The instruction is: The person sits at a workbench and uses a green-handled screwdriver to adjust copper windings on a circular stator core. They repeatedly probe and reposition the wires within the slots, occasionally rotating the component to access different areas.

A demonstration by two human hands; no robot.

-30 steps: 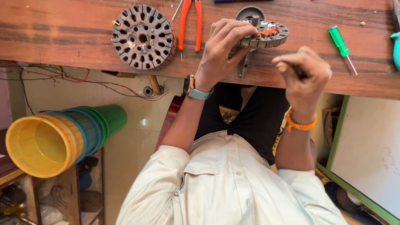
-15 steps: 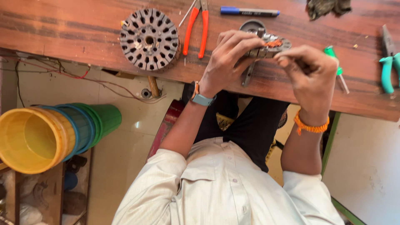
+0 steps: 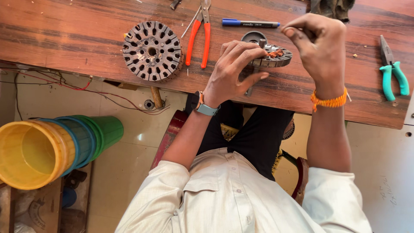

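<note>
Hands are working at a small round motor core point(image 3: 271, 56) with copper winding, lying on the wooden bench point(image 3: 64, 39). I am pressing my left hand point(image 3: 235, 71) down over its near side, fingers spread and resting on the metal, steadying rather than clamping. I am holding my right hand point(image 3: 317, 45) just above and to the right of the core, thumb and fingertips pinched tight together; what sits in that pinch is too fine to make out, so I cannot tell whether it is wire.

Risk, as I judge it: the core is sitting close to the bench's near edge, held only by my left palm. A hard pull from the right could tip or drag it, and the core could slide off toward my lap. A thin strand, if there is one, could also kink or snap under a jerk.

Beyond my left fingers, orange-handled pliers point(image 3: 199, 36) and a blue marker point(image 3: 250, 23) are lying. A larger slotted steel disc point(image 3: 152, 51) is sitting well to the left, teal pliers point(image 3: 392, 71) well to the right.
</note>
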